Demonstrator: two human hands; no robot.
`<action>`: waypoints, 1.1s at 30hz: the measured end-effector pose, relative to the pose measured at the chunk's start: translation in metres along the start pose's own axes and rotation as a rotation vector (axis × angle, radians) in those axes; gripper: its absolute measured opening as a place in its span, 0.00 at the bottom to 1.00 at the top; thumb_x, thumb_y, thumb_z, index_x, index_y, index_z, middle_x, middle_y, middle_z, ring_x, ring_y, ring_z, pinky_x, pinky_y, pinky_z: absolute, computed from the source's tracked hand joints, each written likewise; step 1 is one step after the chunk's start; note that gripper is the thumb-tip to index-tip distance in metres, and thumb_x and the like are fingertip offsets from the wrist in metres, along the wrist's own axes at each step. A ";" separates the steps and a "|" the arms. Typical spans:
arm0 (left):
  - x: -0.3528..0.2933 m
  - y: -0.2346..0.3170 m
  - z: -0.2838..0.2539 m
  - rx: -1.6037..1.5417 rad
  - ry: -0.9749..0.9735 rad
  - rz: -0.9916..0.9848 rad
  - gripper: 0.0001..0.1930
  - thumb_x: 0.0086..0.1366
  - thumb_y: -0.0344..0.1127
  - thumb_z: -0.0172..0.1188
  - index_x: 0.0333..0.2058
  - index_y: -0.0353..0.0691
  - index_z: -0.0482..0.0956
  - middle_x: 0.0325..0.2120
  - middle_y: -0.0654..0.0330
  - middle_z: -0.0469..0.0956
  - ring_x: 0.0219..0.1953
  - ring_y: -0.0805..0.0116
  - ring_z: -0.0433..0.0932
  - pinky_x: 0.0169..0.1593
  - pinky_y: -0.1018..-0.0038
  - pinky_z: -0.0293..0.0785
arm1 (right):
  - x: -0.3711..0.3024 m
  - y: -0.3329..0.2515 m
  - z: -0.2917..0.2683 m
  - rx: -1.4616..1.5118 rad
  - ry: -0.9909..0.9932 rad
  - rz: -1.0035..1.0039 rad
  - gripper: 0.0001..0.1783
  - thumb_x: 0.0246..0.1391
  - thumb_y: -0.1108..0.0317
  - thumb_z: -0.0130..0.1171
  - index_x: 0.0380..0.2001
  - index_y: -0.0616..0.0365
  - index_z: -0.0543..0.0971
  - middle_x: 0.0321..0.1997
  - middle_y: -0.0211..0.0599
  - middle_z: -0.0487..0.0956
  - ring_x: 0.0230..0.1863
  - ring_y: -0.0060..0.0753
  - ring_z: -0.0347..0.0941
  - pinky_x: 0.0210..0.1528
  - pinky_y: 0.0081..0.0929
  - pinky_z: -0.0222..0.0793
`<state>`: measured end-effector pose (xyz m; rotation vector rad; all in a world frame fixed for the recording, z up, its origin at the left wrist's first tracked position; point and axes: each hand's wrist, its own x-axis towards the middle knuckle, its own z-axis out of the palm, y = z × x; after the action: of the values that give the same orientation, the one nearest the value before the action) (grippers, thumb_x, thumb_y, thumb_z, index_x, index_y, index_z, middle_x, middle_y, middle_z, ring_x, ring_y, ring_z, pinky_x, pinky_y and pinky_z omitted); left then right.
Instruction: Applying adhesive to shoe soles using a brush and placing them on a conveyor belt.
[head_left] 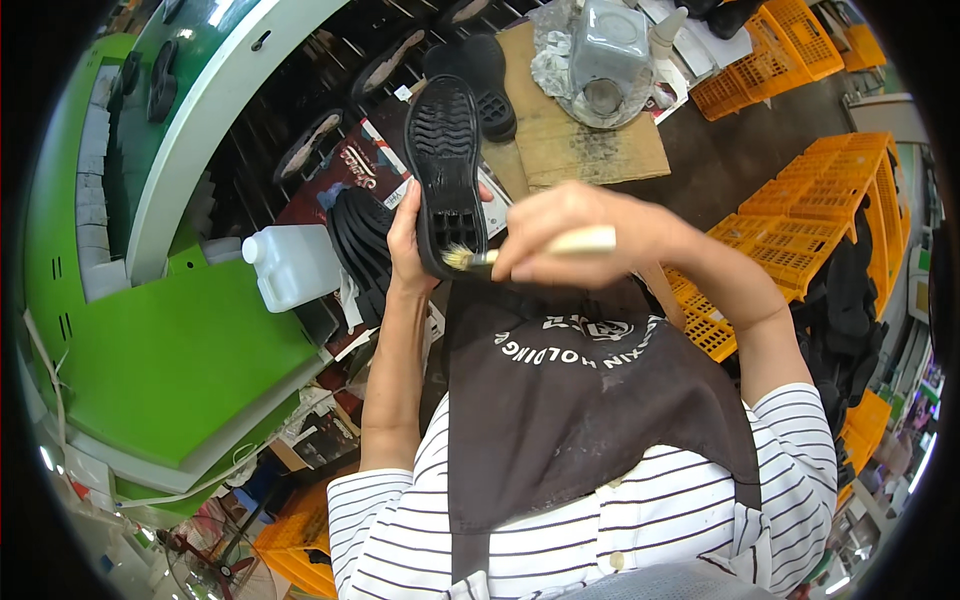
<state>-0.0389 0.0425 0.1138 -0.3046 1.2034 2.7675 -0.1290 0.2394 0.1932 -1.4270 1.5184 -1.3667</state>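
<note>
Striped shirt [540, 535] and dark apron [590, 425] lie nearest. Left hand [407, 235] grasps the black shoe sole [447, 175] near its heel, just beyond the apron, tilted so the heel grid faces up, presumably giving the brush access. Right hand [570, 225], blurred, clenches the bristle brush [590, 240], tips at the heel. Far right, clear plastic container [610, 45] sits on cardboard [605, 158], apparently within reach.
</note>
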 end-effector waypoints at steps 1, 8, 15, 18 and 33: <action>-0.003 0.001 0.012 -0.011 0.064 -0.022 0.27 0.71 0.50 0.31 0.47 0.33 0.70 0.37 0.53 0.77 0.33 0.73 0.76 0.38 0.76 0.74 | 0.004 0.005 -0.011 0.162 -0.009 0.071 0.07 0.50 0.70 0.59 0.33 0.60 0.81 0.30 0.35 0.80 0.32 0.24 0.76 0.35 0.24 0.71; -0.009 -0.001 0.009 0.085 -0.076 -0.024 0.29 0.69 0.52 0.31 0.50 0.30 0.66 0.37 0.46 0.75 0.34 0.65 0.76 0.37 0.73 0.73 | 0.024 0.045 -0.064 -0.233 0.495 0.050 0.08 0.50 0.70 0.58 0.33 0.61 0.81 0.31 0.36 0.81 0.33 0.26 0.77 0.36 0.22 0.71; 0.002 -0.010 -0.014 -0.124 0.129 -0.082 0.27 0.70 0.51 0.31 0.49 0.32 0.68 0.35 0.47 0.76 0.29 0.64 0.78 0.34 0.72 0.77 | 0.016 0.013 -0.031 -0.203 0.203 -0.075 0.07 0.48 0.75 0.60 0.33 0.59 0.80 0.27 0.38 0.78 0.30 0.38 0.76 0.33 0.29 0.71; 0.010 -0.006 0.007 -0.072 -0.005 -0.034 0.28 0.70 0.51 0.30 0.50 0.32 0.68 0.35 0.47 0.76 0.29 0.65 0.78 0.32 0.73 0.77 | 0.010 0.032 -0.034 -0.254 0.346 -0.022 0.07 0.50 0.74 0.58 0.34 0.59 0.80 0.28 0.37 0.79 0.30 0.34 0.77 0.33 0.28 0.71; 0.189 0.093 0.140 -0.076 -0.225 0.376 0.33 0.69 0.58 0.27 0.48 0.32 0.69 0.33 0.50 0.77 0.31 0.60 0.77 0.36 0.67 0.75 | -0.119 0.012 -0.086 0.377 1.281 0.030 0.12 0.55 0.69 0.57 0.38 0.68 0.76 0.25 0.31 0.75 0.25 0.17 0.67 0.29 0.14 0.62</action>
<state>-0.2589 0.0860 0.2307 0.2504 1.2058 3.0557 -0.1877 0.3740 0.1805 -0.1667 1.7471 -2.5825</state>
